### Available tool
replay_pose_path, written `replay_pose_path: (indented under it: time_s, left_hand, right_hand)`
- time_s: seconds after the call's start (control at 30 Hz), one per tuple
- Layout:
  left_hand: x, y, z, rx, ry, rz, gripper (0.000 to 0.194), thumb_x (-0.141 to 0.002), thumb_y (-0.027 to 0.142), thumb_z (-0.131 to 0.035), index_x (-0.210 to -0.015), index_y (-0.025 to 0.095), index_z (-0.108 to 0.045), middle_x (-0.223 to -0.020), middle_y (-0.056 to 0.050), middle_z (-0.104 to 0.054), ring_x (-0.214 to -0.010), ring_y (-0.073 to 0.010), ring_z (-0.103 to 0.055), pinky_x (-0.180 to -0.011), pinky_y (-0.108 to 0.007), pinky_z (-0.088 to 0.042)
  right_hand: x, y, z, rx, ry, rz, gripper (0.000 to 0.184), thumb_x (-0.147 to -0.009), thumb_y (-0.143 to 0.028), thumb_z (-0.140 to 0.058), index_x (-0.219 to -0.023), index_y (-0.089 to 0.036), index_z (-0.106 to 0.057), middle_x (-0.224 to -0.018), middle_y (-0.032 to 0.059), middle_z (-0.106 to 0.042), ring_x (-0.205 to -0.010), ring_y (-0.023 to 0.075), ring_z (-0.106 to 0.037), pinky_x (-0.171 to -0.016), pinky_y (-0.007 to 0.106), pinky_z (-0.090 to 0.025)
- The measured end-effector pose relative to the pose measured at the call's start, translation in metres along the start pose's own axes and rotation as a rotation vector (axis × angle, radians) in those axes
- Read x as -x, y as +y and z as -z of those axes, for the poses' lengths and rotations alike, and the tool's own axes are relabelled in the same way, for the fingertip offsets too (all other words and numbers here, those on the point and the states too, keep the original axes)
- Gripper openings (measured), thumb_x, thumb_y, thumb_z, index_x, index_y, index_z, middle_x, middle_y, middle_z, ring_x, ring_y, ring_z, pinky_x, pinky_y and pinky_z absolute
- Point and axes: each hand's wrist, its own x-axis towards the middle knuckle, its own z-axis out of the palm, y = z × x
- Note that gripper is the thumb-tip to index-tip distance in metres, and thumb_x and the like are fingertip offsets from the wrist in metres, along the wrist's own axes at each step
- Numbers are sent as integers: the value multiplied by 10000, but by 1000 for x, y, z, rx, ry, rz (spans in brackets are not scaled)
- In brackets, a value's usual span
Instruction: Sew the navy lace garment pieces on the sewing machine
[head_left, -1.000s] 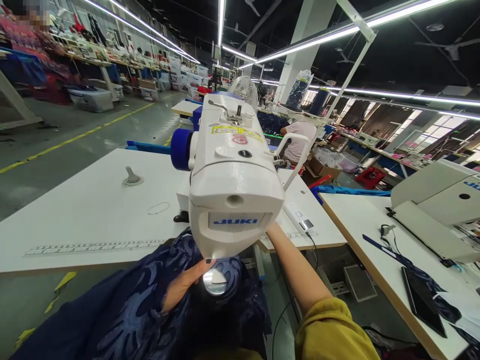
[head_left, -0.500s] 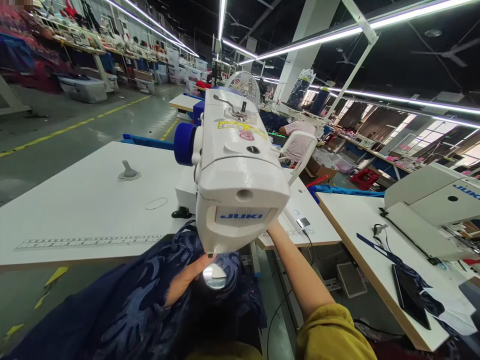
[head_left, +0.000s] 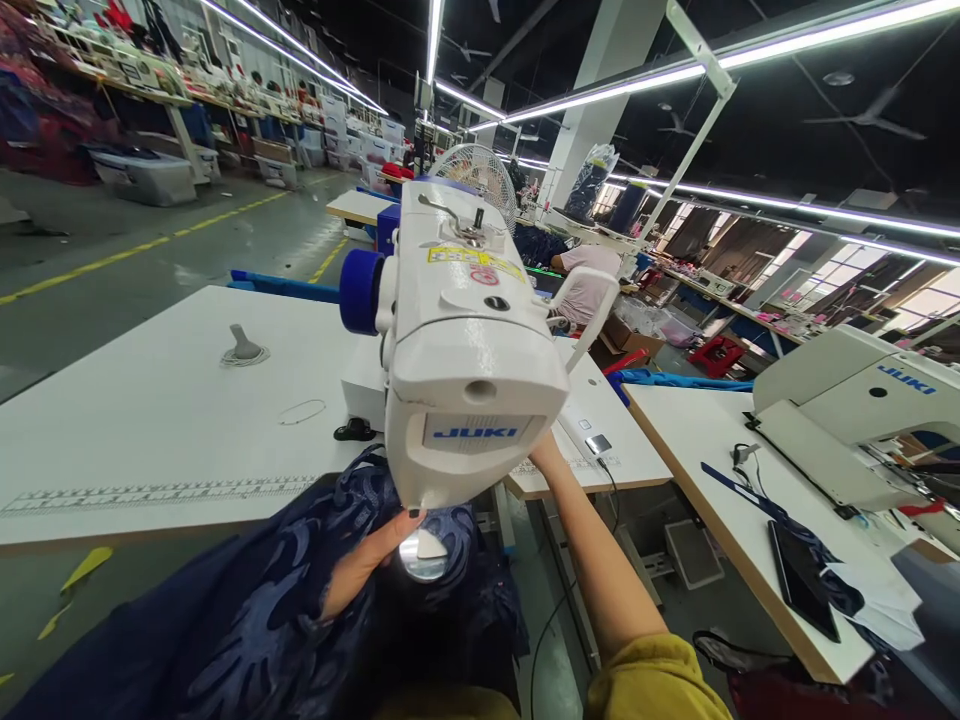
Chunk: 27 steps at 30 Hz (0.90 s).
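Note:
A white JUKI sewing machine [head_left: 476, 350] stands straight ahead, its end face towards me. Below its head, my left hand [head_left: 367, 558] is closed on a dark navy garment [head_left: 255, 620] with a lighter leaf-like pattern. Its thumb points up towards the bottom of the head; the other fingers are mostly hidden by cloth. My right hand [head_left: 541, 452] reaches behind the machine head, so only the wrist side and forearm show and its fingers are hidden. A round shiny metal disc [head_left: 424, 553] with a pale patch lies beside my left thumb, against the cloth.
The white table [head_left: 150, 400] carries a printed ruler [head_left: 165, 492], a grey stand with coiled cord [head_left: 244, 345] and a thread loop [head_left: 302, 411]. At right, a second JUKI machine [head_left: 862, 420] and a black phone [head_left: 802, 580] occupy another table. Farther off, a person in pink [head_left: 589, 282] sits.
The whole view has shifted slightly, so the machine and tables appear a little farther left. My hands keep nearly the same place relative to the machine and cloth.

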Motion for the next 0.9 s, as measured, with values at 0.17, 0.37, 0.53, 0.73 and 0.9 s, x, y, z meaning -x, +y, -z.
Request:
replay_pose_path:
  time_s: [0.17,0.37,0.53,0.73,0.9]
  left_hand:
    - [-7,-8,2,7,25,31,416,-650,605,-674,-864,253,-734,-1175,-40,-689,-1296,-329,-472,-1116,-443,-357]
    - [-17,-8,5,-88,22,-44,564,-460,730,-719,-771,260,-743,-1001,-59,-745,-1214,-365,-541,-1069,-452,-424]
    - [-14,-5,0,2,-43,-8,587,-500,703,-721,-835,222,-744,-957,-72,-748,-1178,-363,-565,-1088,-489,-395]
    - [-15,-6,-2,120,-87,29,607,-453,637,-780,-876,204,-735,-1132,-67,-704,-1286,-350,-468,-1160,-435,-286]
    - [-19,-13,-2,147,-91,46,658,-483,663,-756,-943,193,-727,-1124,-70,-706,-1225,-342,-528,-1130,-457,-342]
  right_hand:
    - [49,-29,-11,-299,-164,-142,338,-869,-441,-521,-1022,-190,-688,-815,41,-684,-706,157,-627,-600,274,-513]
    - [87,-64,-16,-763,-261,-328,280,-772,-377,-719,-975,-203,-636,-819,-4,-641,-709,112,-624,-656,246,-530]
    - [94,-69,-23,-764,-224,-327,245,-762,-363,-728,-881,-184,-609,-782,-4,-643,-683,110,-633,-636,240,-538]
    - [102,-73,-25,-515,-130,-177,118,-852,-303,-636,-932,-218,-655,-832,1,-684,-761,121,-662,-726,245,-542]
    - [106,-80,-15,-173,-51,105,127,-887,-294,-617,-954,-263,-720,-850,15,-712,-779,151,-677,-724,259,-550]
